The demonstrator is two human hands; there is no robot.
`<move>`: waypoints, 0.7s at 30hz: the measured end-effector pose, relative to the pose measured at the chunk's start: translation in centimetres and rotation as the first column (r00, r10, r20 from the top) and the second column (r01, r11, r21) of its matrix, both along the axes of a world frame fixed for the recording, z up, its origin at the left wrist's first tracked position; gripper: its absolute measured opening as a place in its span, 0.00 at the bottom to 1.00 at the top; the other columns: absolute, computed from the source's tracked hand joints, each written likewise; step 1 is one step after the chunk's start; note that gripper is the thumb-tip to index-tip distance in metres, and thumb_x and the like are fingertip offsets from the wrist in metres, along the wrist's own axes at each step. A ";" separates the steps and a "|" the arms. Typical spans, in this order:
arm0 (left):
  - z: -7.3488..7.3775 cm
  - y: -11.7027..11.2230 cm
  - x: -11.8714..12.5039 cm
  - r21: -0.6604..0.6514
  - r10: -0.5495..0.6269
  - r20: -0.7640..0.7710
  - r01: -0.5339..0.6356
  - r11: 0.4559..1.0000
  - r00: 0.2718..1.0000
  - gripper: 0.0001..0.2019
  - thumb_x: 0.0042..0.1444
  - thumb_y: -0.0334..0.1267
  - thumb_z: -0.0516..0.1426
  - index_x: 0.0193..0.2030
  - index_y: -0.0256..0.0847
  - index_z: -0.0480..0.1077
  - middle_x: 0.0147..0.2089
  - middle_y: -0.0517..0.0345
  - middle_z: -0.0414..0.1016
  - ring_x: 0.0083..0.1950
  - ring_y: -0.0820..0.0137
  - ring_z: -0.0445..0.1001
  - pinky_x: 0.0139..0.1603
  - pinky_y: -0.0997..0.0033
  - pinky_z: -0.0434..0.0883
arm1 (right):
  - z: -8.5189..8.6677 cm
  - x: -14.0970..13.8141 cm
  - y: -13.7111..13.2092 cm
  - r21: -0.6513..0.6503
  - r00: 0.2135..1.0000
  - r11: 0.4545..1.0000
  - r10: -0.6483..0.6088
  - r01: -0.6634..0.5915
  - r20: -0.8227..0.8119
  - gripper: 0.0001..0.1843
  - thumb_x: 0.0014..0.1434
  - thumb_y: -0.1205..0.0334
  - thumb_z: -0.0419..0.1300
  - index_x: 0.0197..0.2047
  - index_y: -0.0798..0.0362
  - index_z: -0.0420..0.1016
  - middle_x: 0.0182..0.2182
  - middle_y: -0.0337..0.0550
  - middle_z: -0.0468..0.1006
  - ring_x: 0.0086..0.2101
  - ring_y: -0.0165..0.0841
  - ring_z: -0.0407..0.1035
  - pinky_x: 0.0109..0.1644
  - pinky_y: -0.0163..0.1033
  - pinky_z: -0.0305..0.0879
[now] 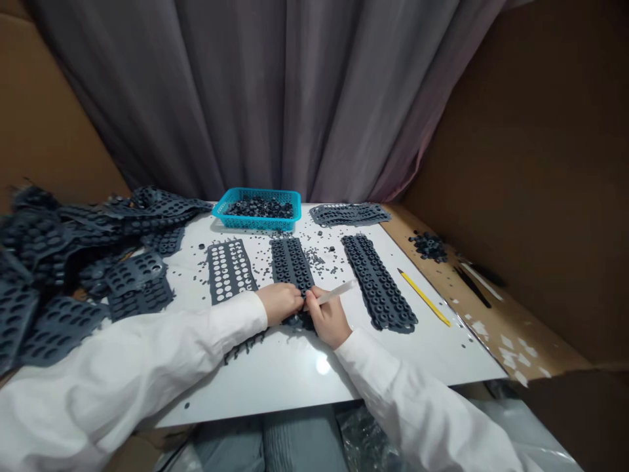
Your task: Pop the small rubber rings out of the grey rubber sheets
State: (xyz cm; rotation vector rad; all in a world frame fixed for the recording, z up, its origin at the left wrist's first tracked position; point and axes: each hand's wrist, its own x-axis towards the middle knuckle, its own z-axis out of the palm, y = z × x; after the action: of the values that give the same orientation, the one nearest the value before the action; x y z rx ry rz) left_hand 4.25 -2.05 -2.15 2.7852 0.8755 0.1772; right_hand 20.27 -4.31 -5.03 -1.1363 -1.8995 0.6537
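Observation:
A dark grey moulded rubber sheet (291,259) with rows of round rings lies in the middle of the white table. On its near part rests my left hand (281,301), fingers curled and closed at the sheet's surface. My right hand (330,319) is closed around a thin white stick-like tool (337,292), its fingertips close to the left ones. The tool's working tip is hidden by the fingers. To the left lies a punched sheet (230,262) with open holes, and to the right another ringed sheet (377,282).
A blue basket (258,223) of small dark pieces stands at the back. Piled sheets (122,229) cover the left side. A yellow pencil-like tool (425,298), a heap of dark rings (428,246) and a black-handled tool (474,286) lie right. Small scraps are scattered about.

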 end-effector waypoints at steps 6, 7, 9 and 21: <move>-1.5 -0.6 -2.0 -0.452 0.537 0.470 -0.331 0.828 0.701 0.08 0.50 0.39 0.55 0.30 0.36 0.70 0.26 0.57 0.71 0.26 0.73 0.67 0.28 0.75 0.64 | -0.1 0.0 0.1 -0.028 0.999 0.999 -0.032 0.033 0.019 0.18 0.61 0.61 0.45 0.20 0.52 0.56 0.15 0.34 0.59 0.19 0.27 0.57 0.24 0.32 0.50; -1.6 -0.4 -2.2 -0.545 0.622 0.503 -0.337 0.767 0.601 0.09 0.49 0.41 0.57 0.29 0.36 0.70 0.25 0.58 0.71 0.26 0.73 0.67 0.29 0.74 0.65 | -0.1 0.0 0.1 -0.032 0.999 0.999 -0.032 0.033 0.020 0.18 0.61 0.61 0.45 0.20 0.52 0.56 0.15 0.34 0.59 0.19 0.27 0.58 0.25 0.32 0.50; -1.6 0.0 -2.6 -0.692 0.743 0.537 -0.296 0.658 0.398 0.13 0.43 0.45 0.60 0.29 0.36 0.69 0.25 0.59 0.71 0.27 0.73 0.68 0.30 0.74 0.66 | -0.2 0.0 0.1 -0.041 0.999 0.999 -0.033 0.034 0.015 0.18 0.61 0.61 0.45 0.20 0.52 0.56 0.15 0.34 0.60 0.19 0.27 0.58 0.24 0.32 0.50; -0.2 -1.8 -2.1 -0.937 0.978 0.072 0.349 -0.001 0.197 0.05 0.51 0.32 0.59 0.31 0.30 0.71 0.24 0.57 0.71 0.20 0.82 0.64 0.19 0.84 0.61 | 0.3 0.4 0.2 -0.140 0.979 0.990 -0.055 0.028 -0.195 0.18 0.62 0.54 0.47 0.24 0.53 0.64 0.18 0.36 0.67 0.22 0.29 0.63 0.27 0.32 0.57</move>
State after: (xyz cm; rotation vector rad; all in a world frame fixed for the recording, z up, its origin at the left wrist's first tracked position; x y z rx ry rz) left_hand 2.20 -3.85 -2.37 0.5131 0.9506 0.8356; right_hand 20.70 -4.15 -4.74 -1.1478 -1.6791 0.8523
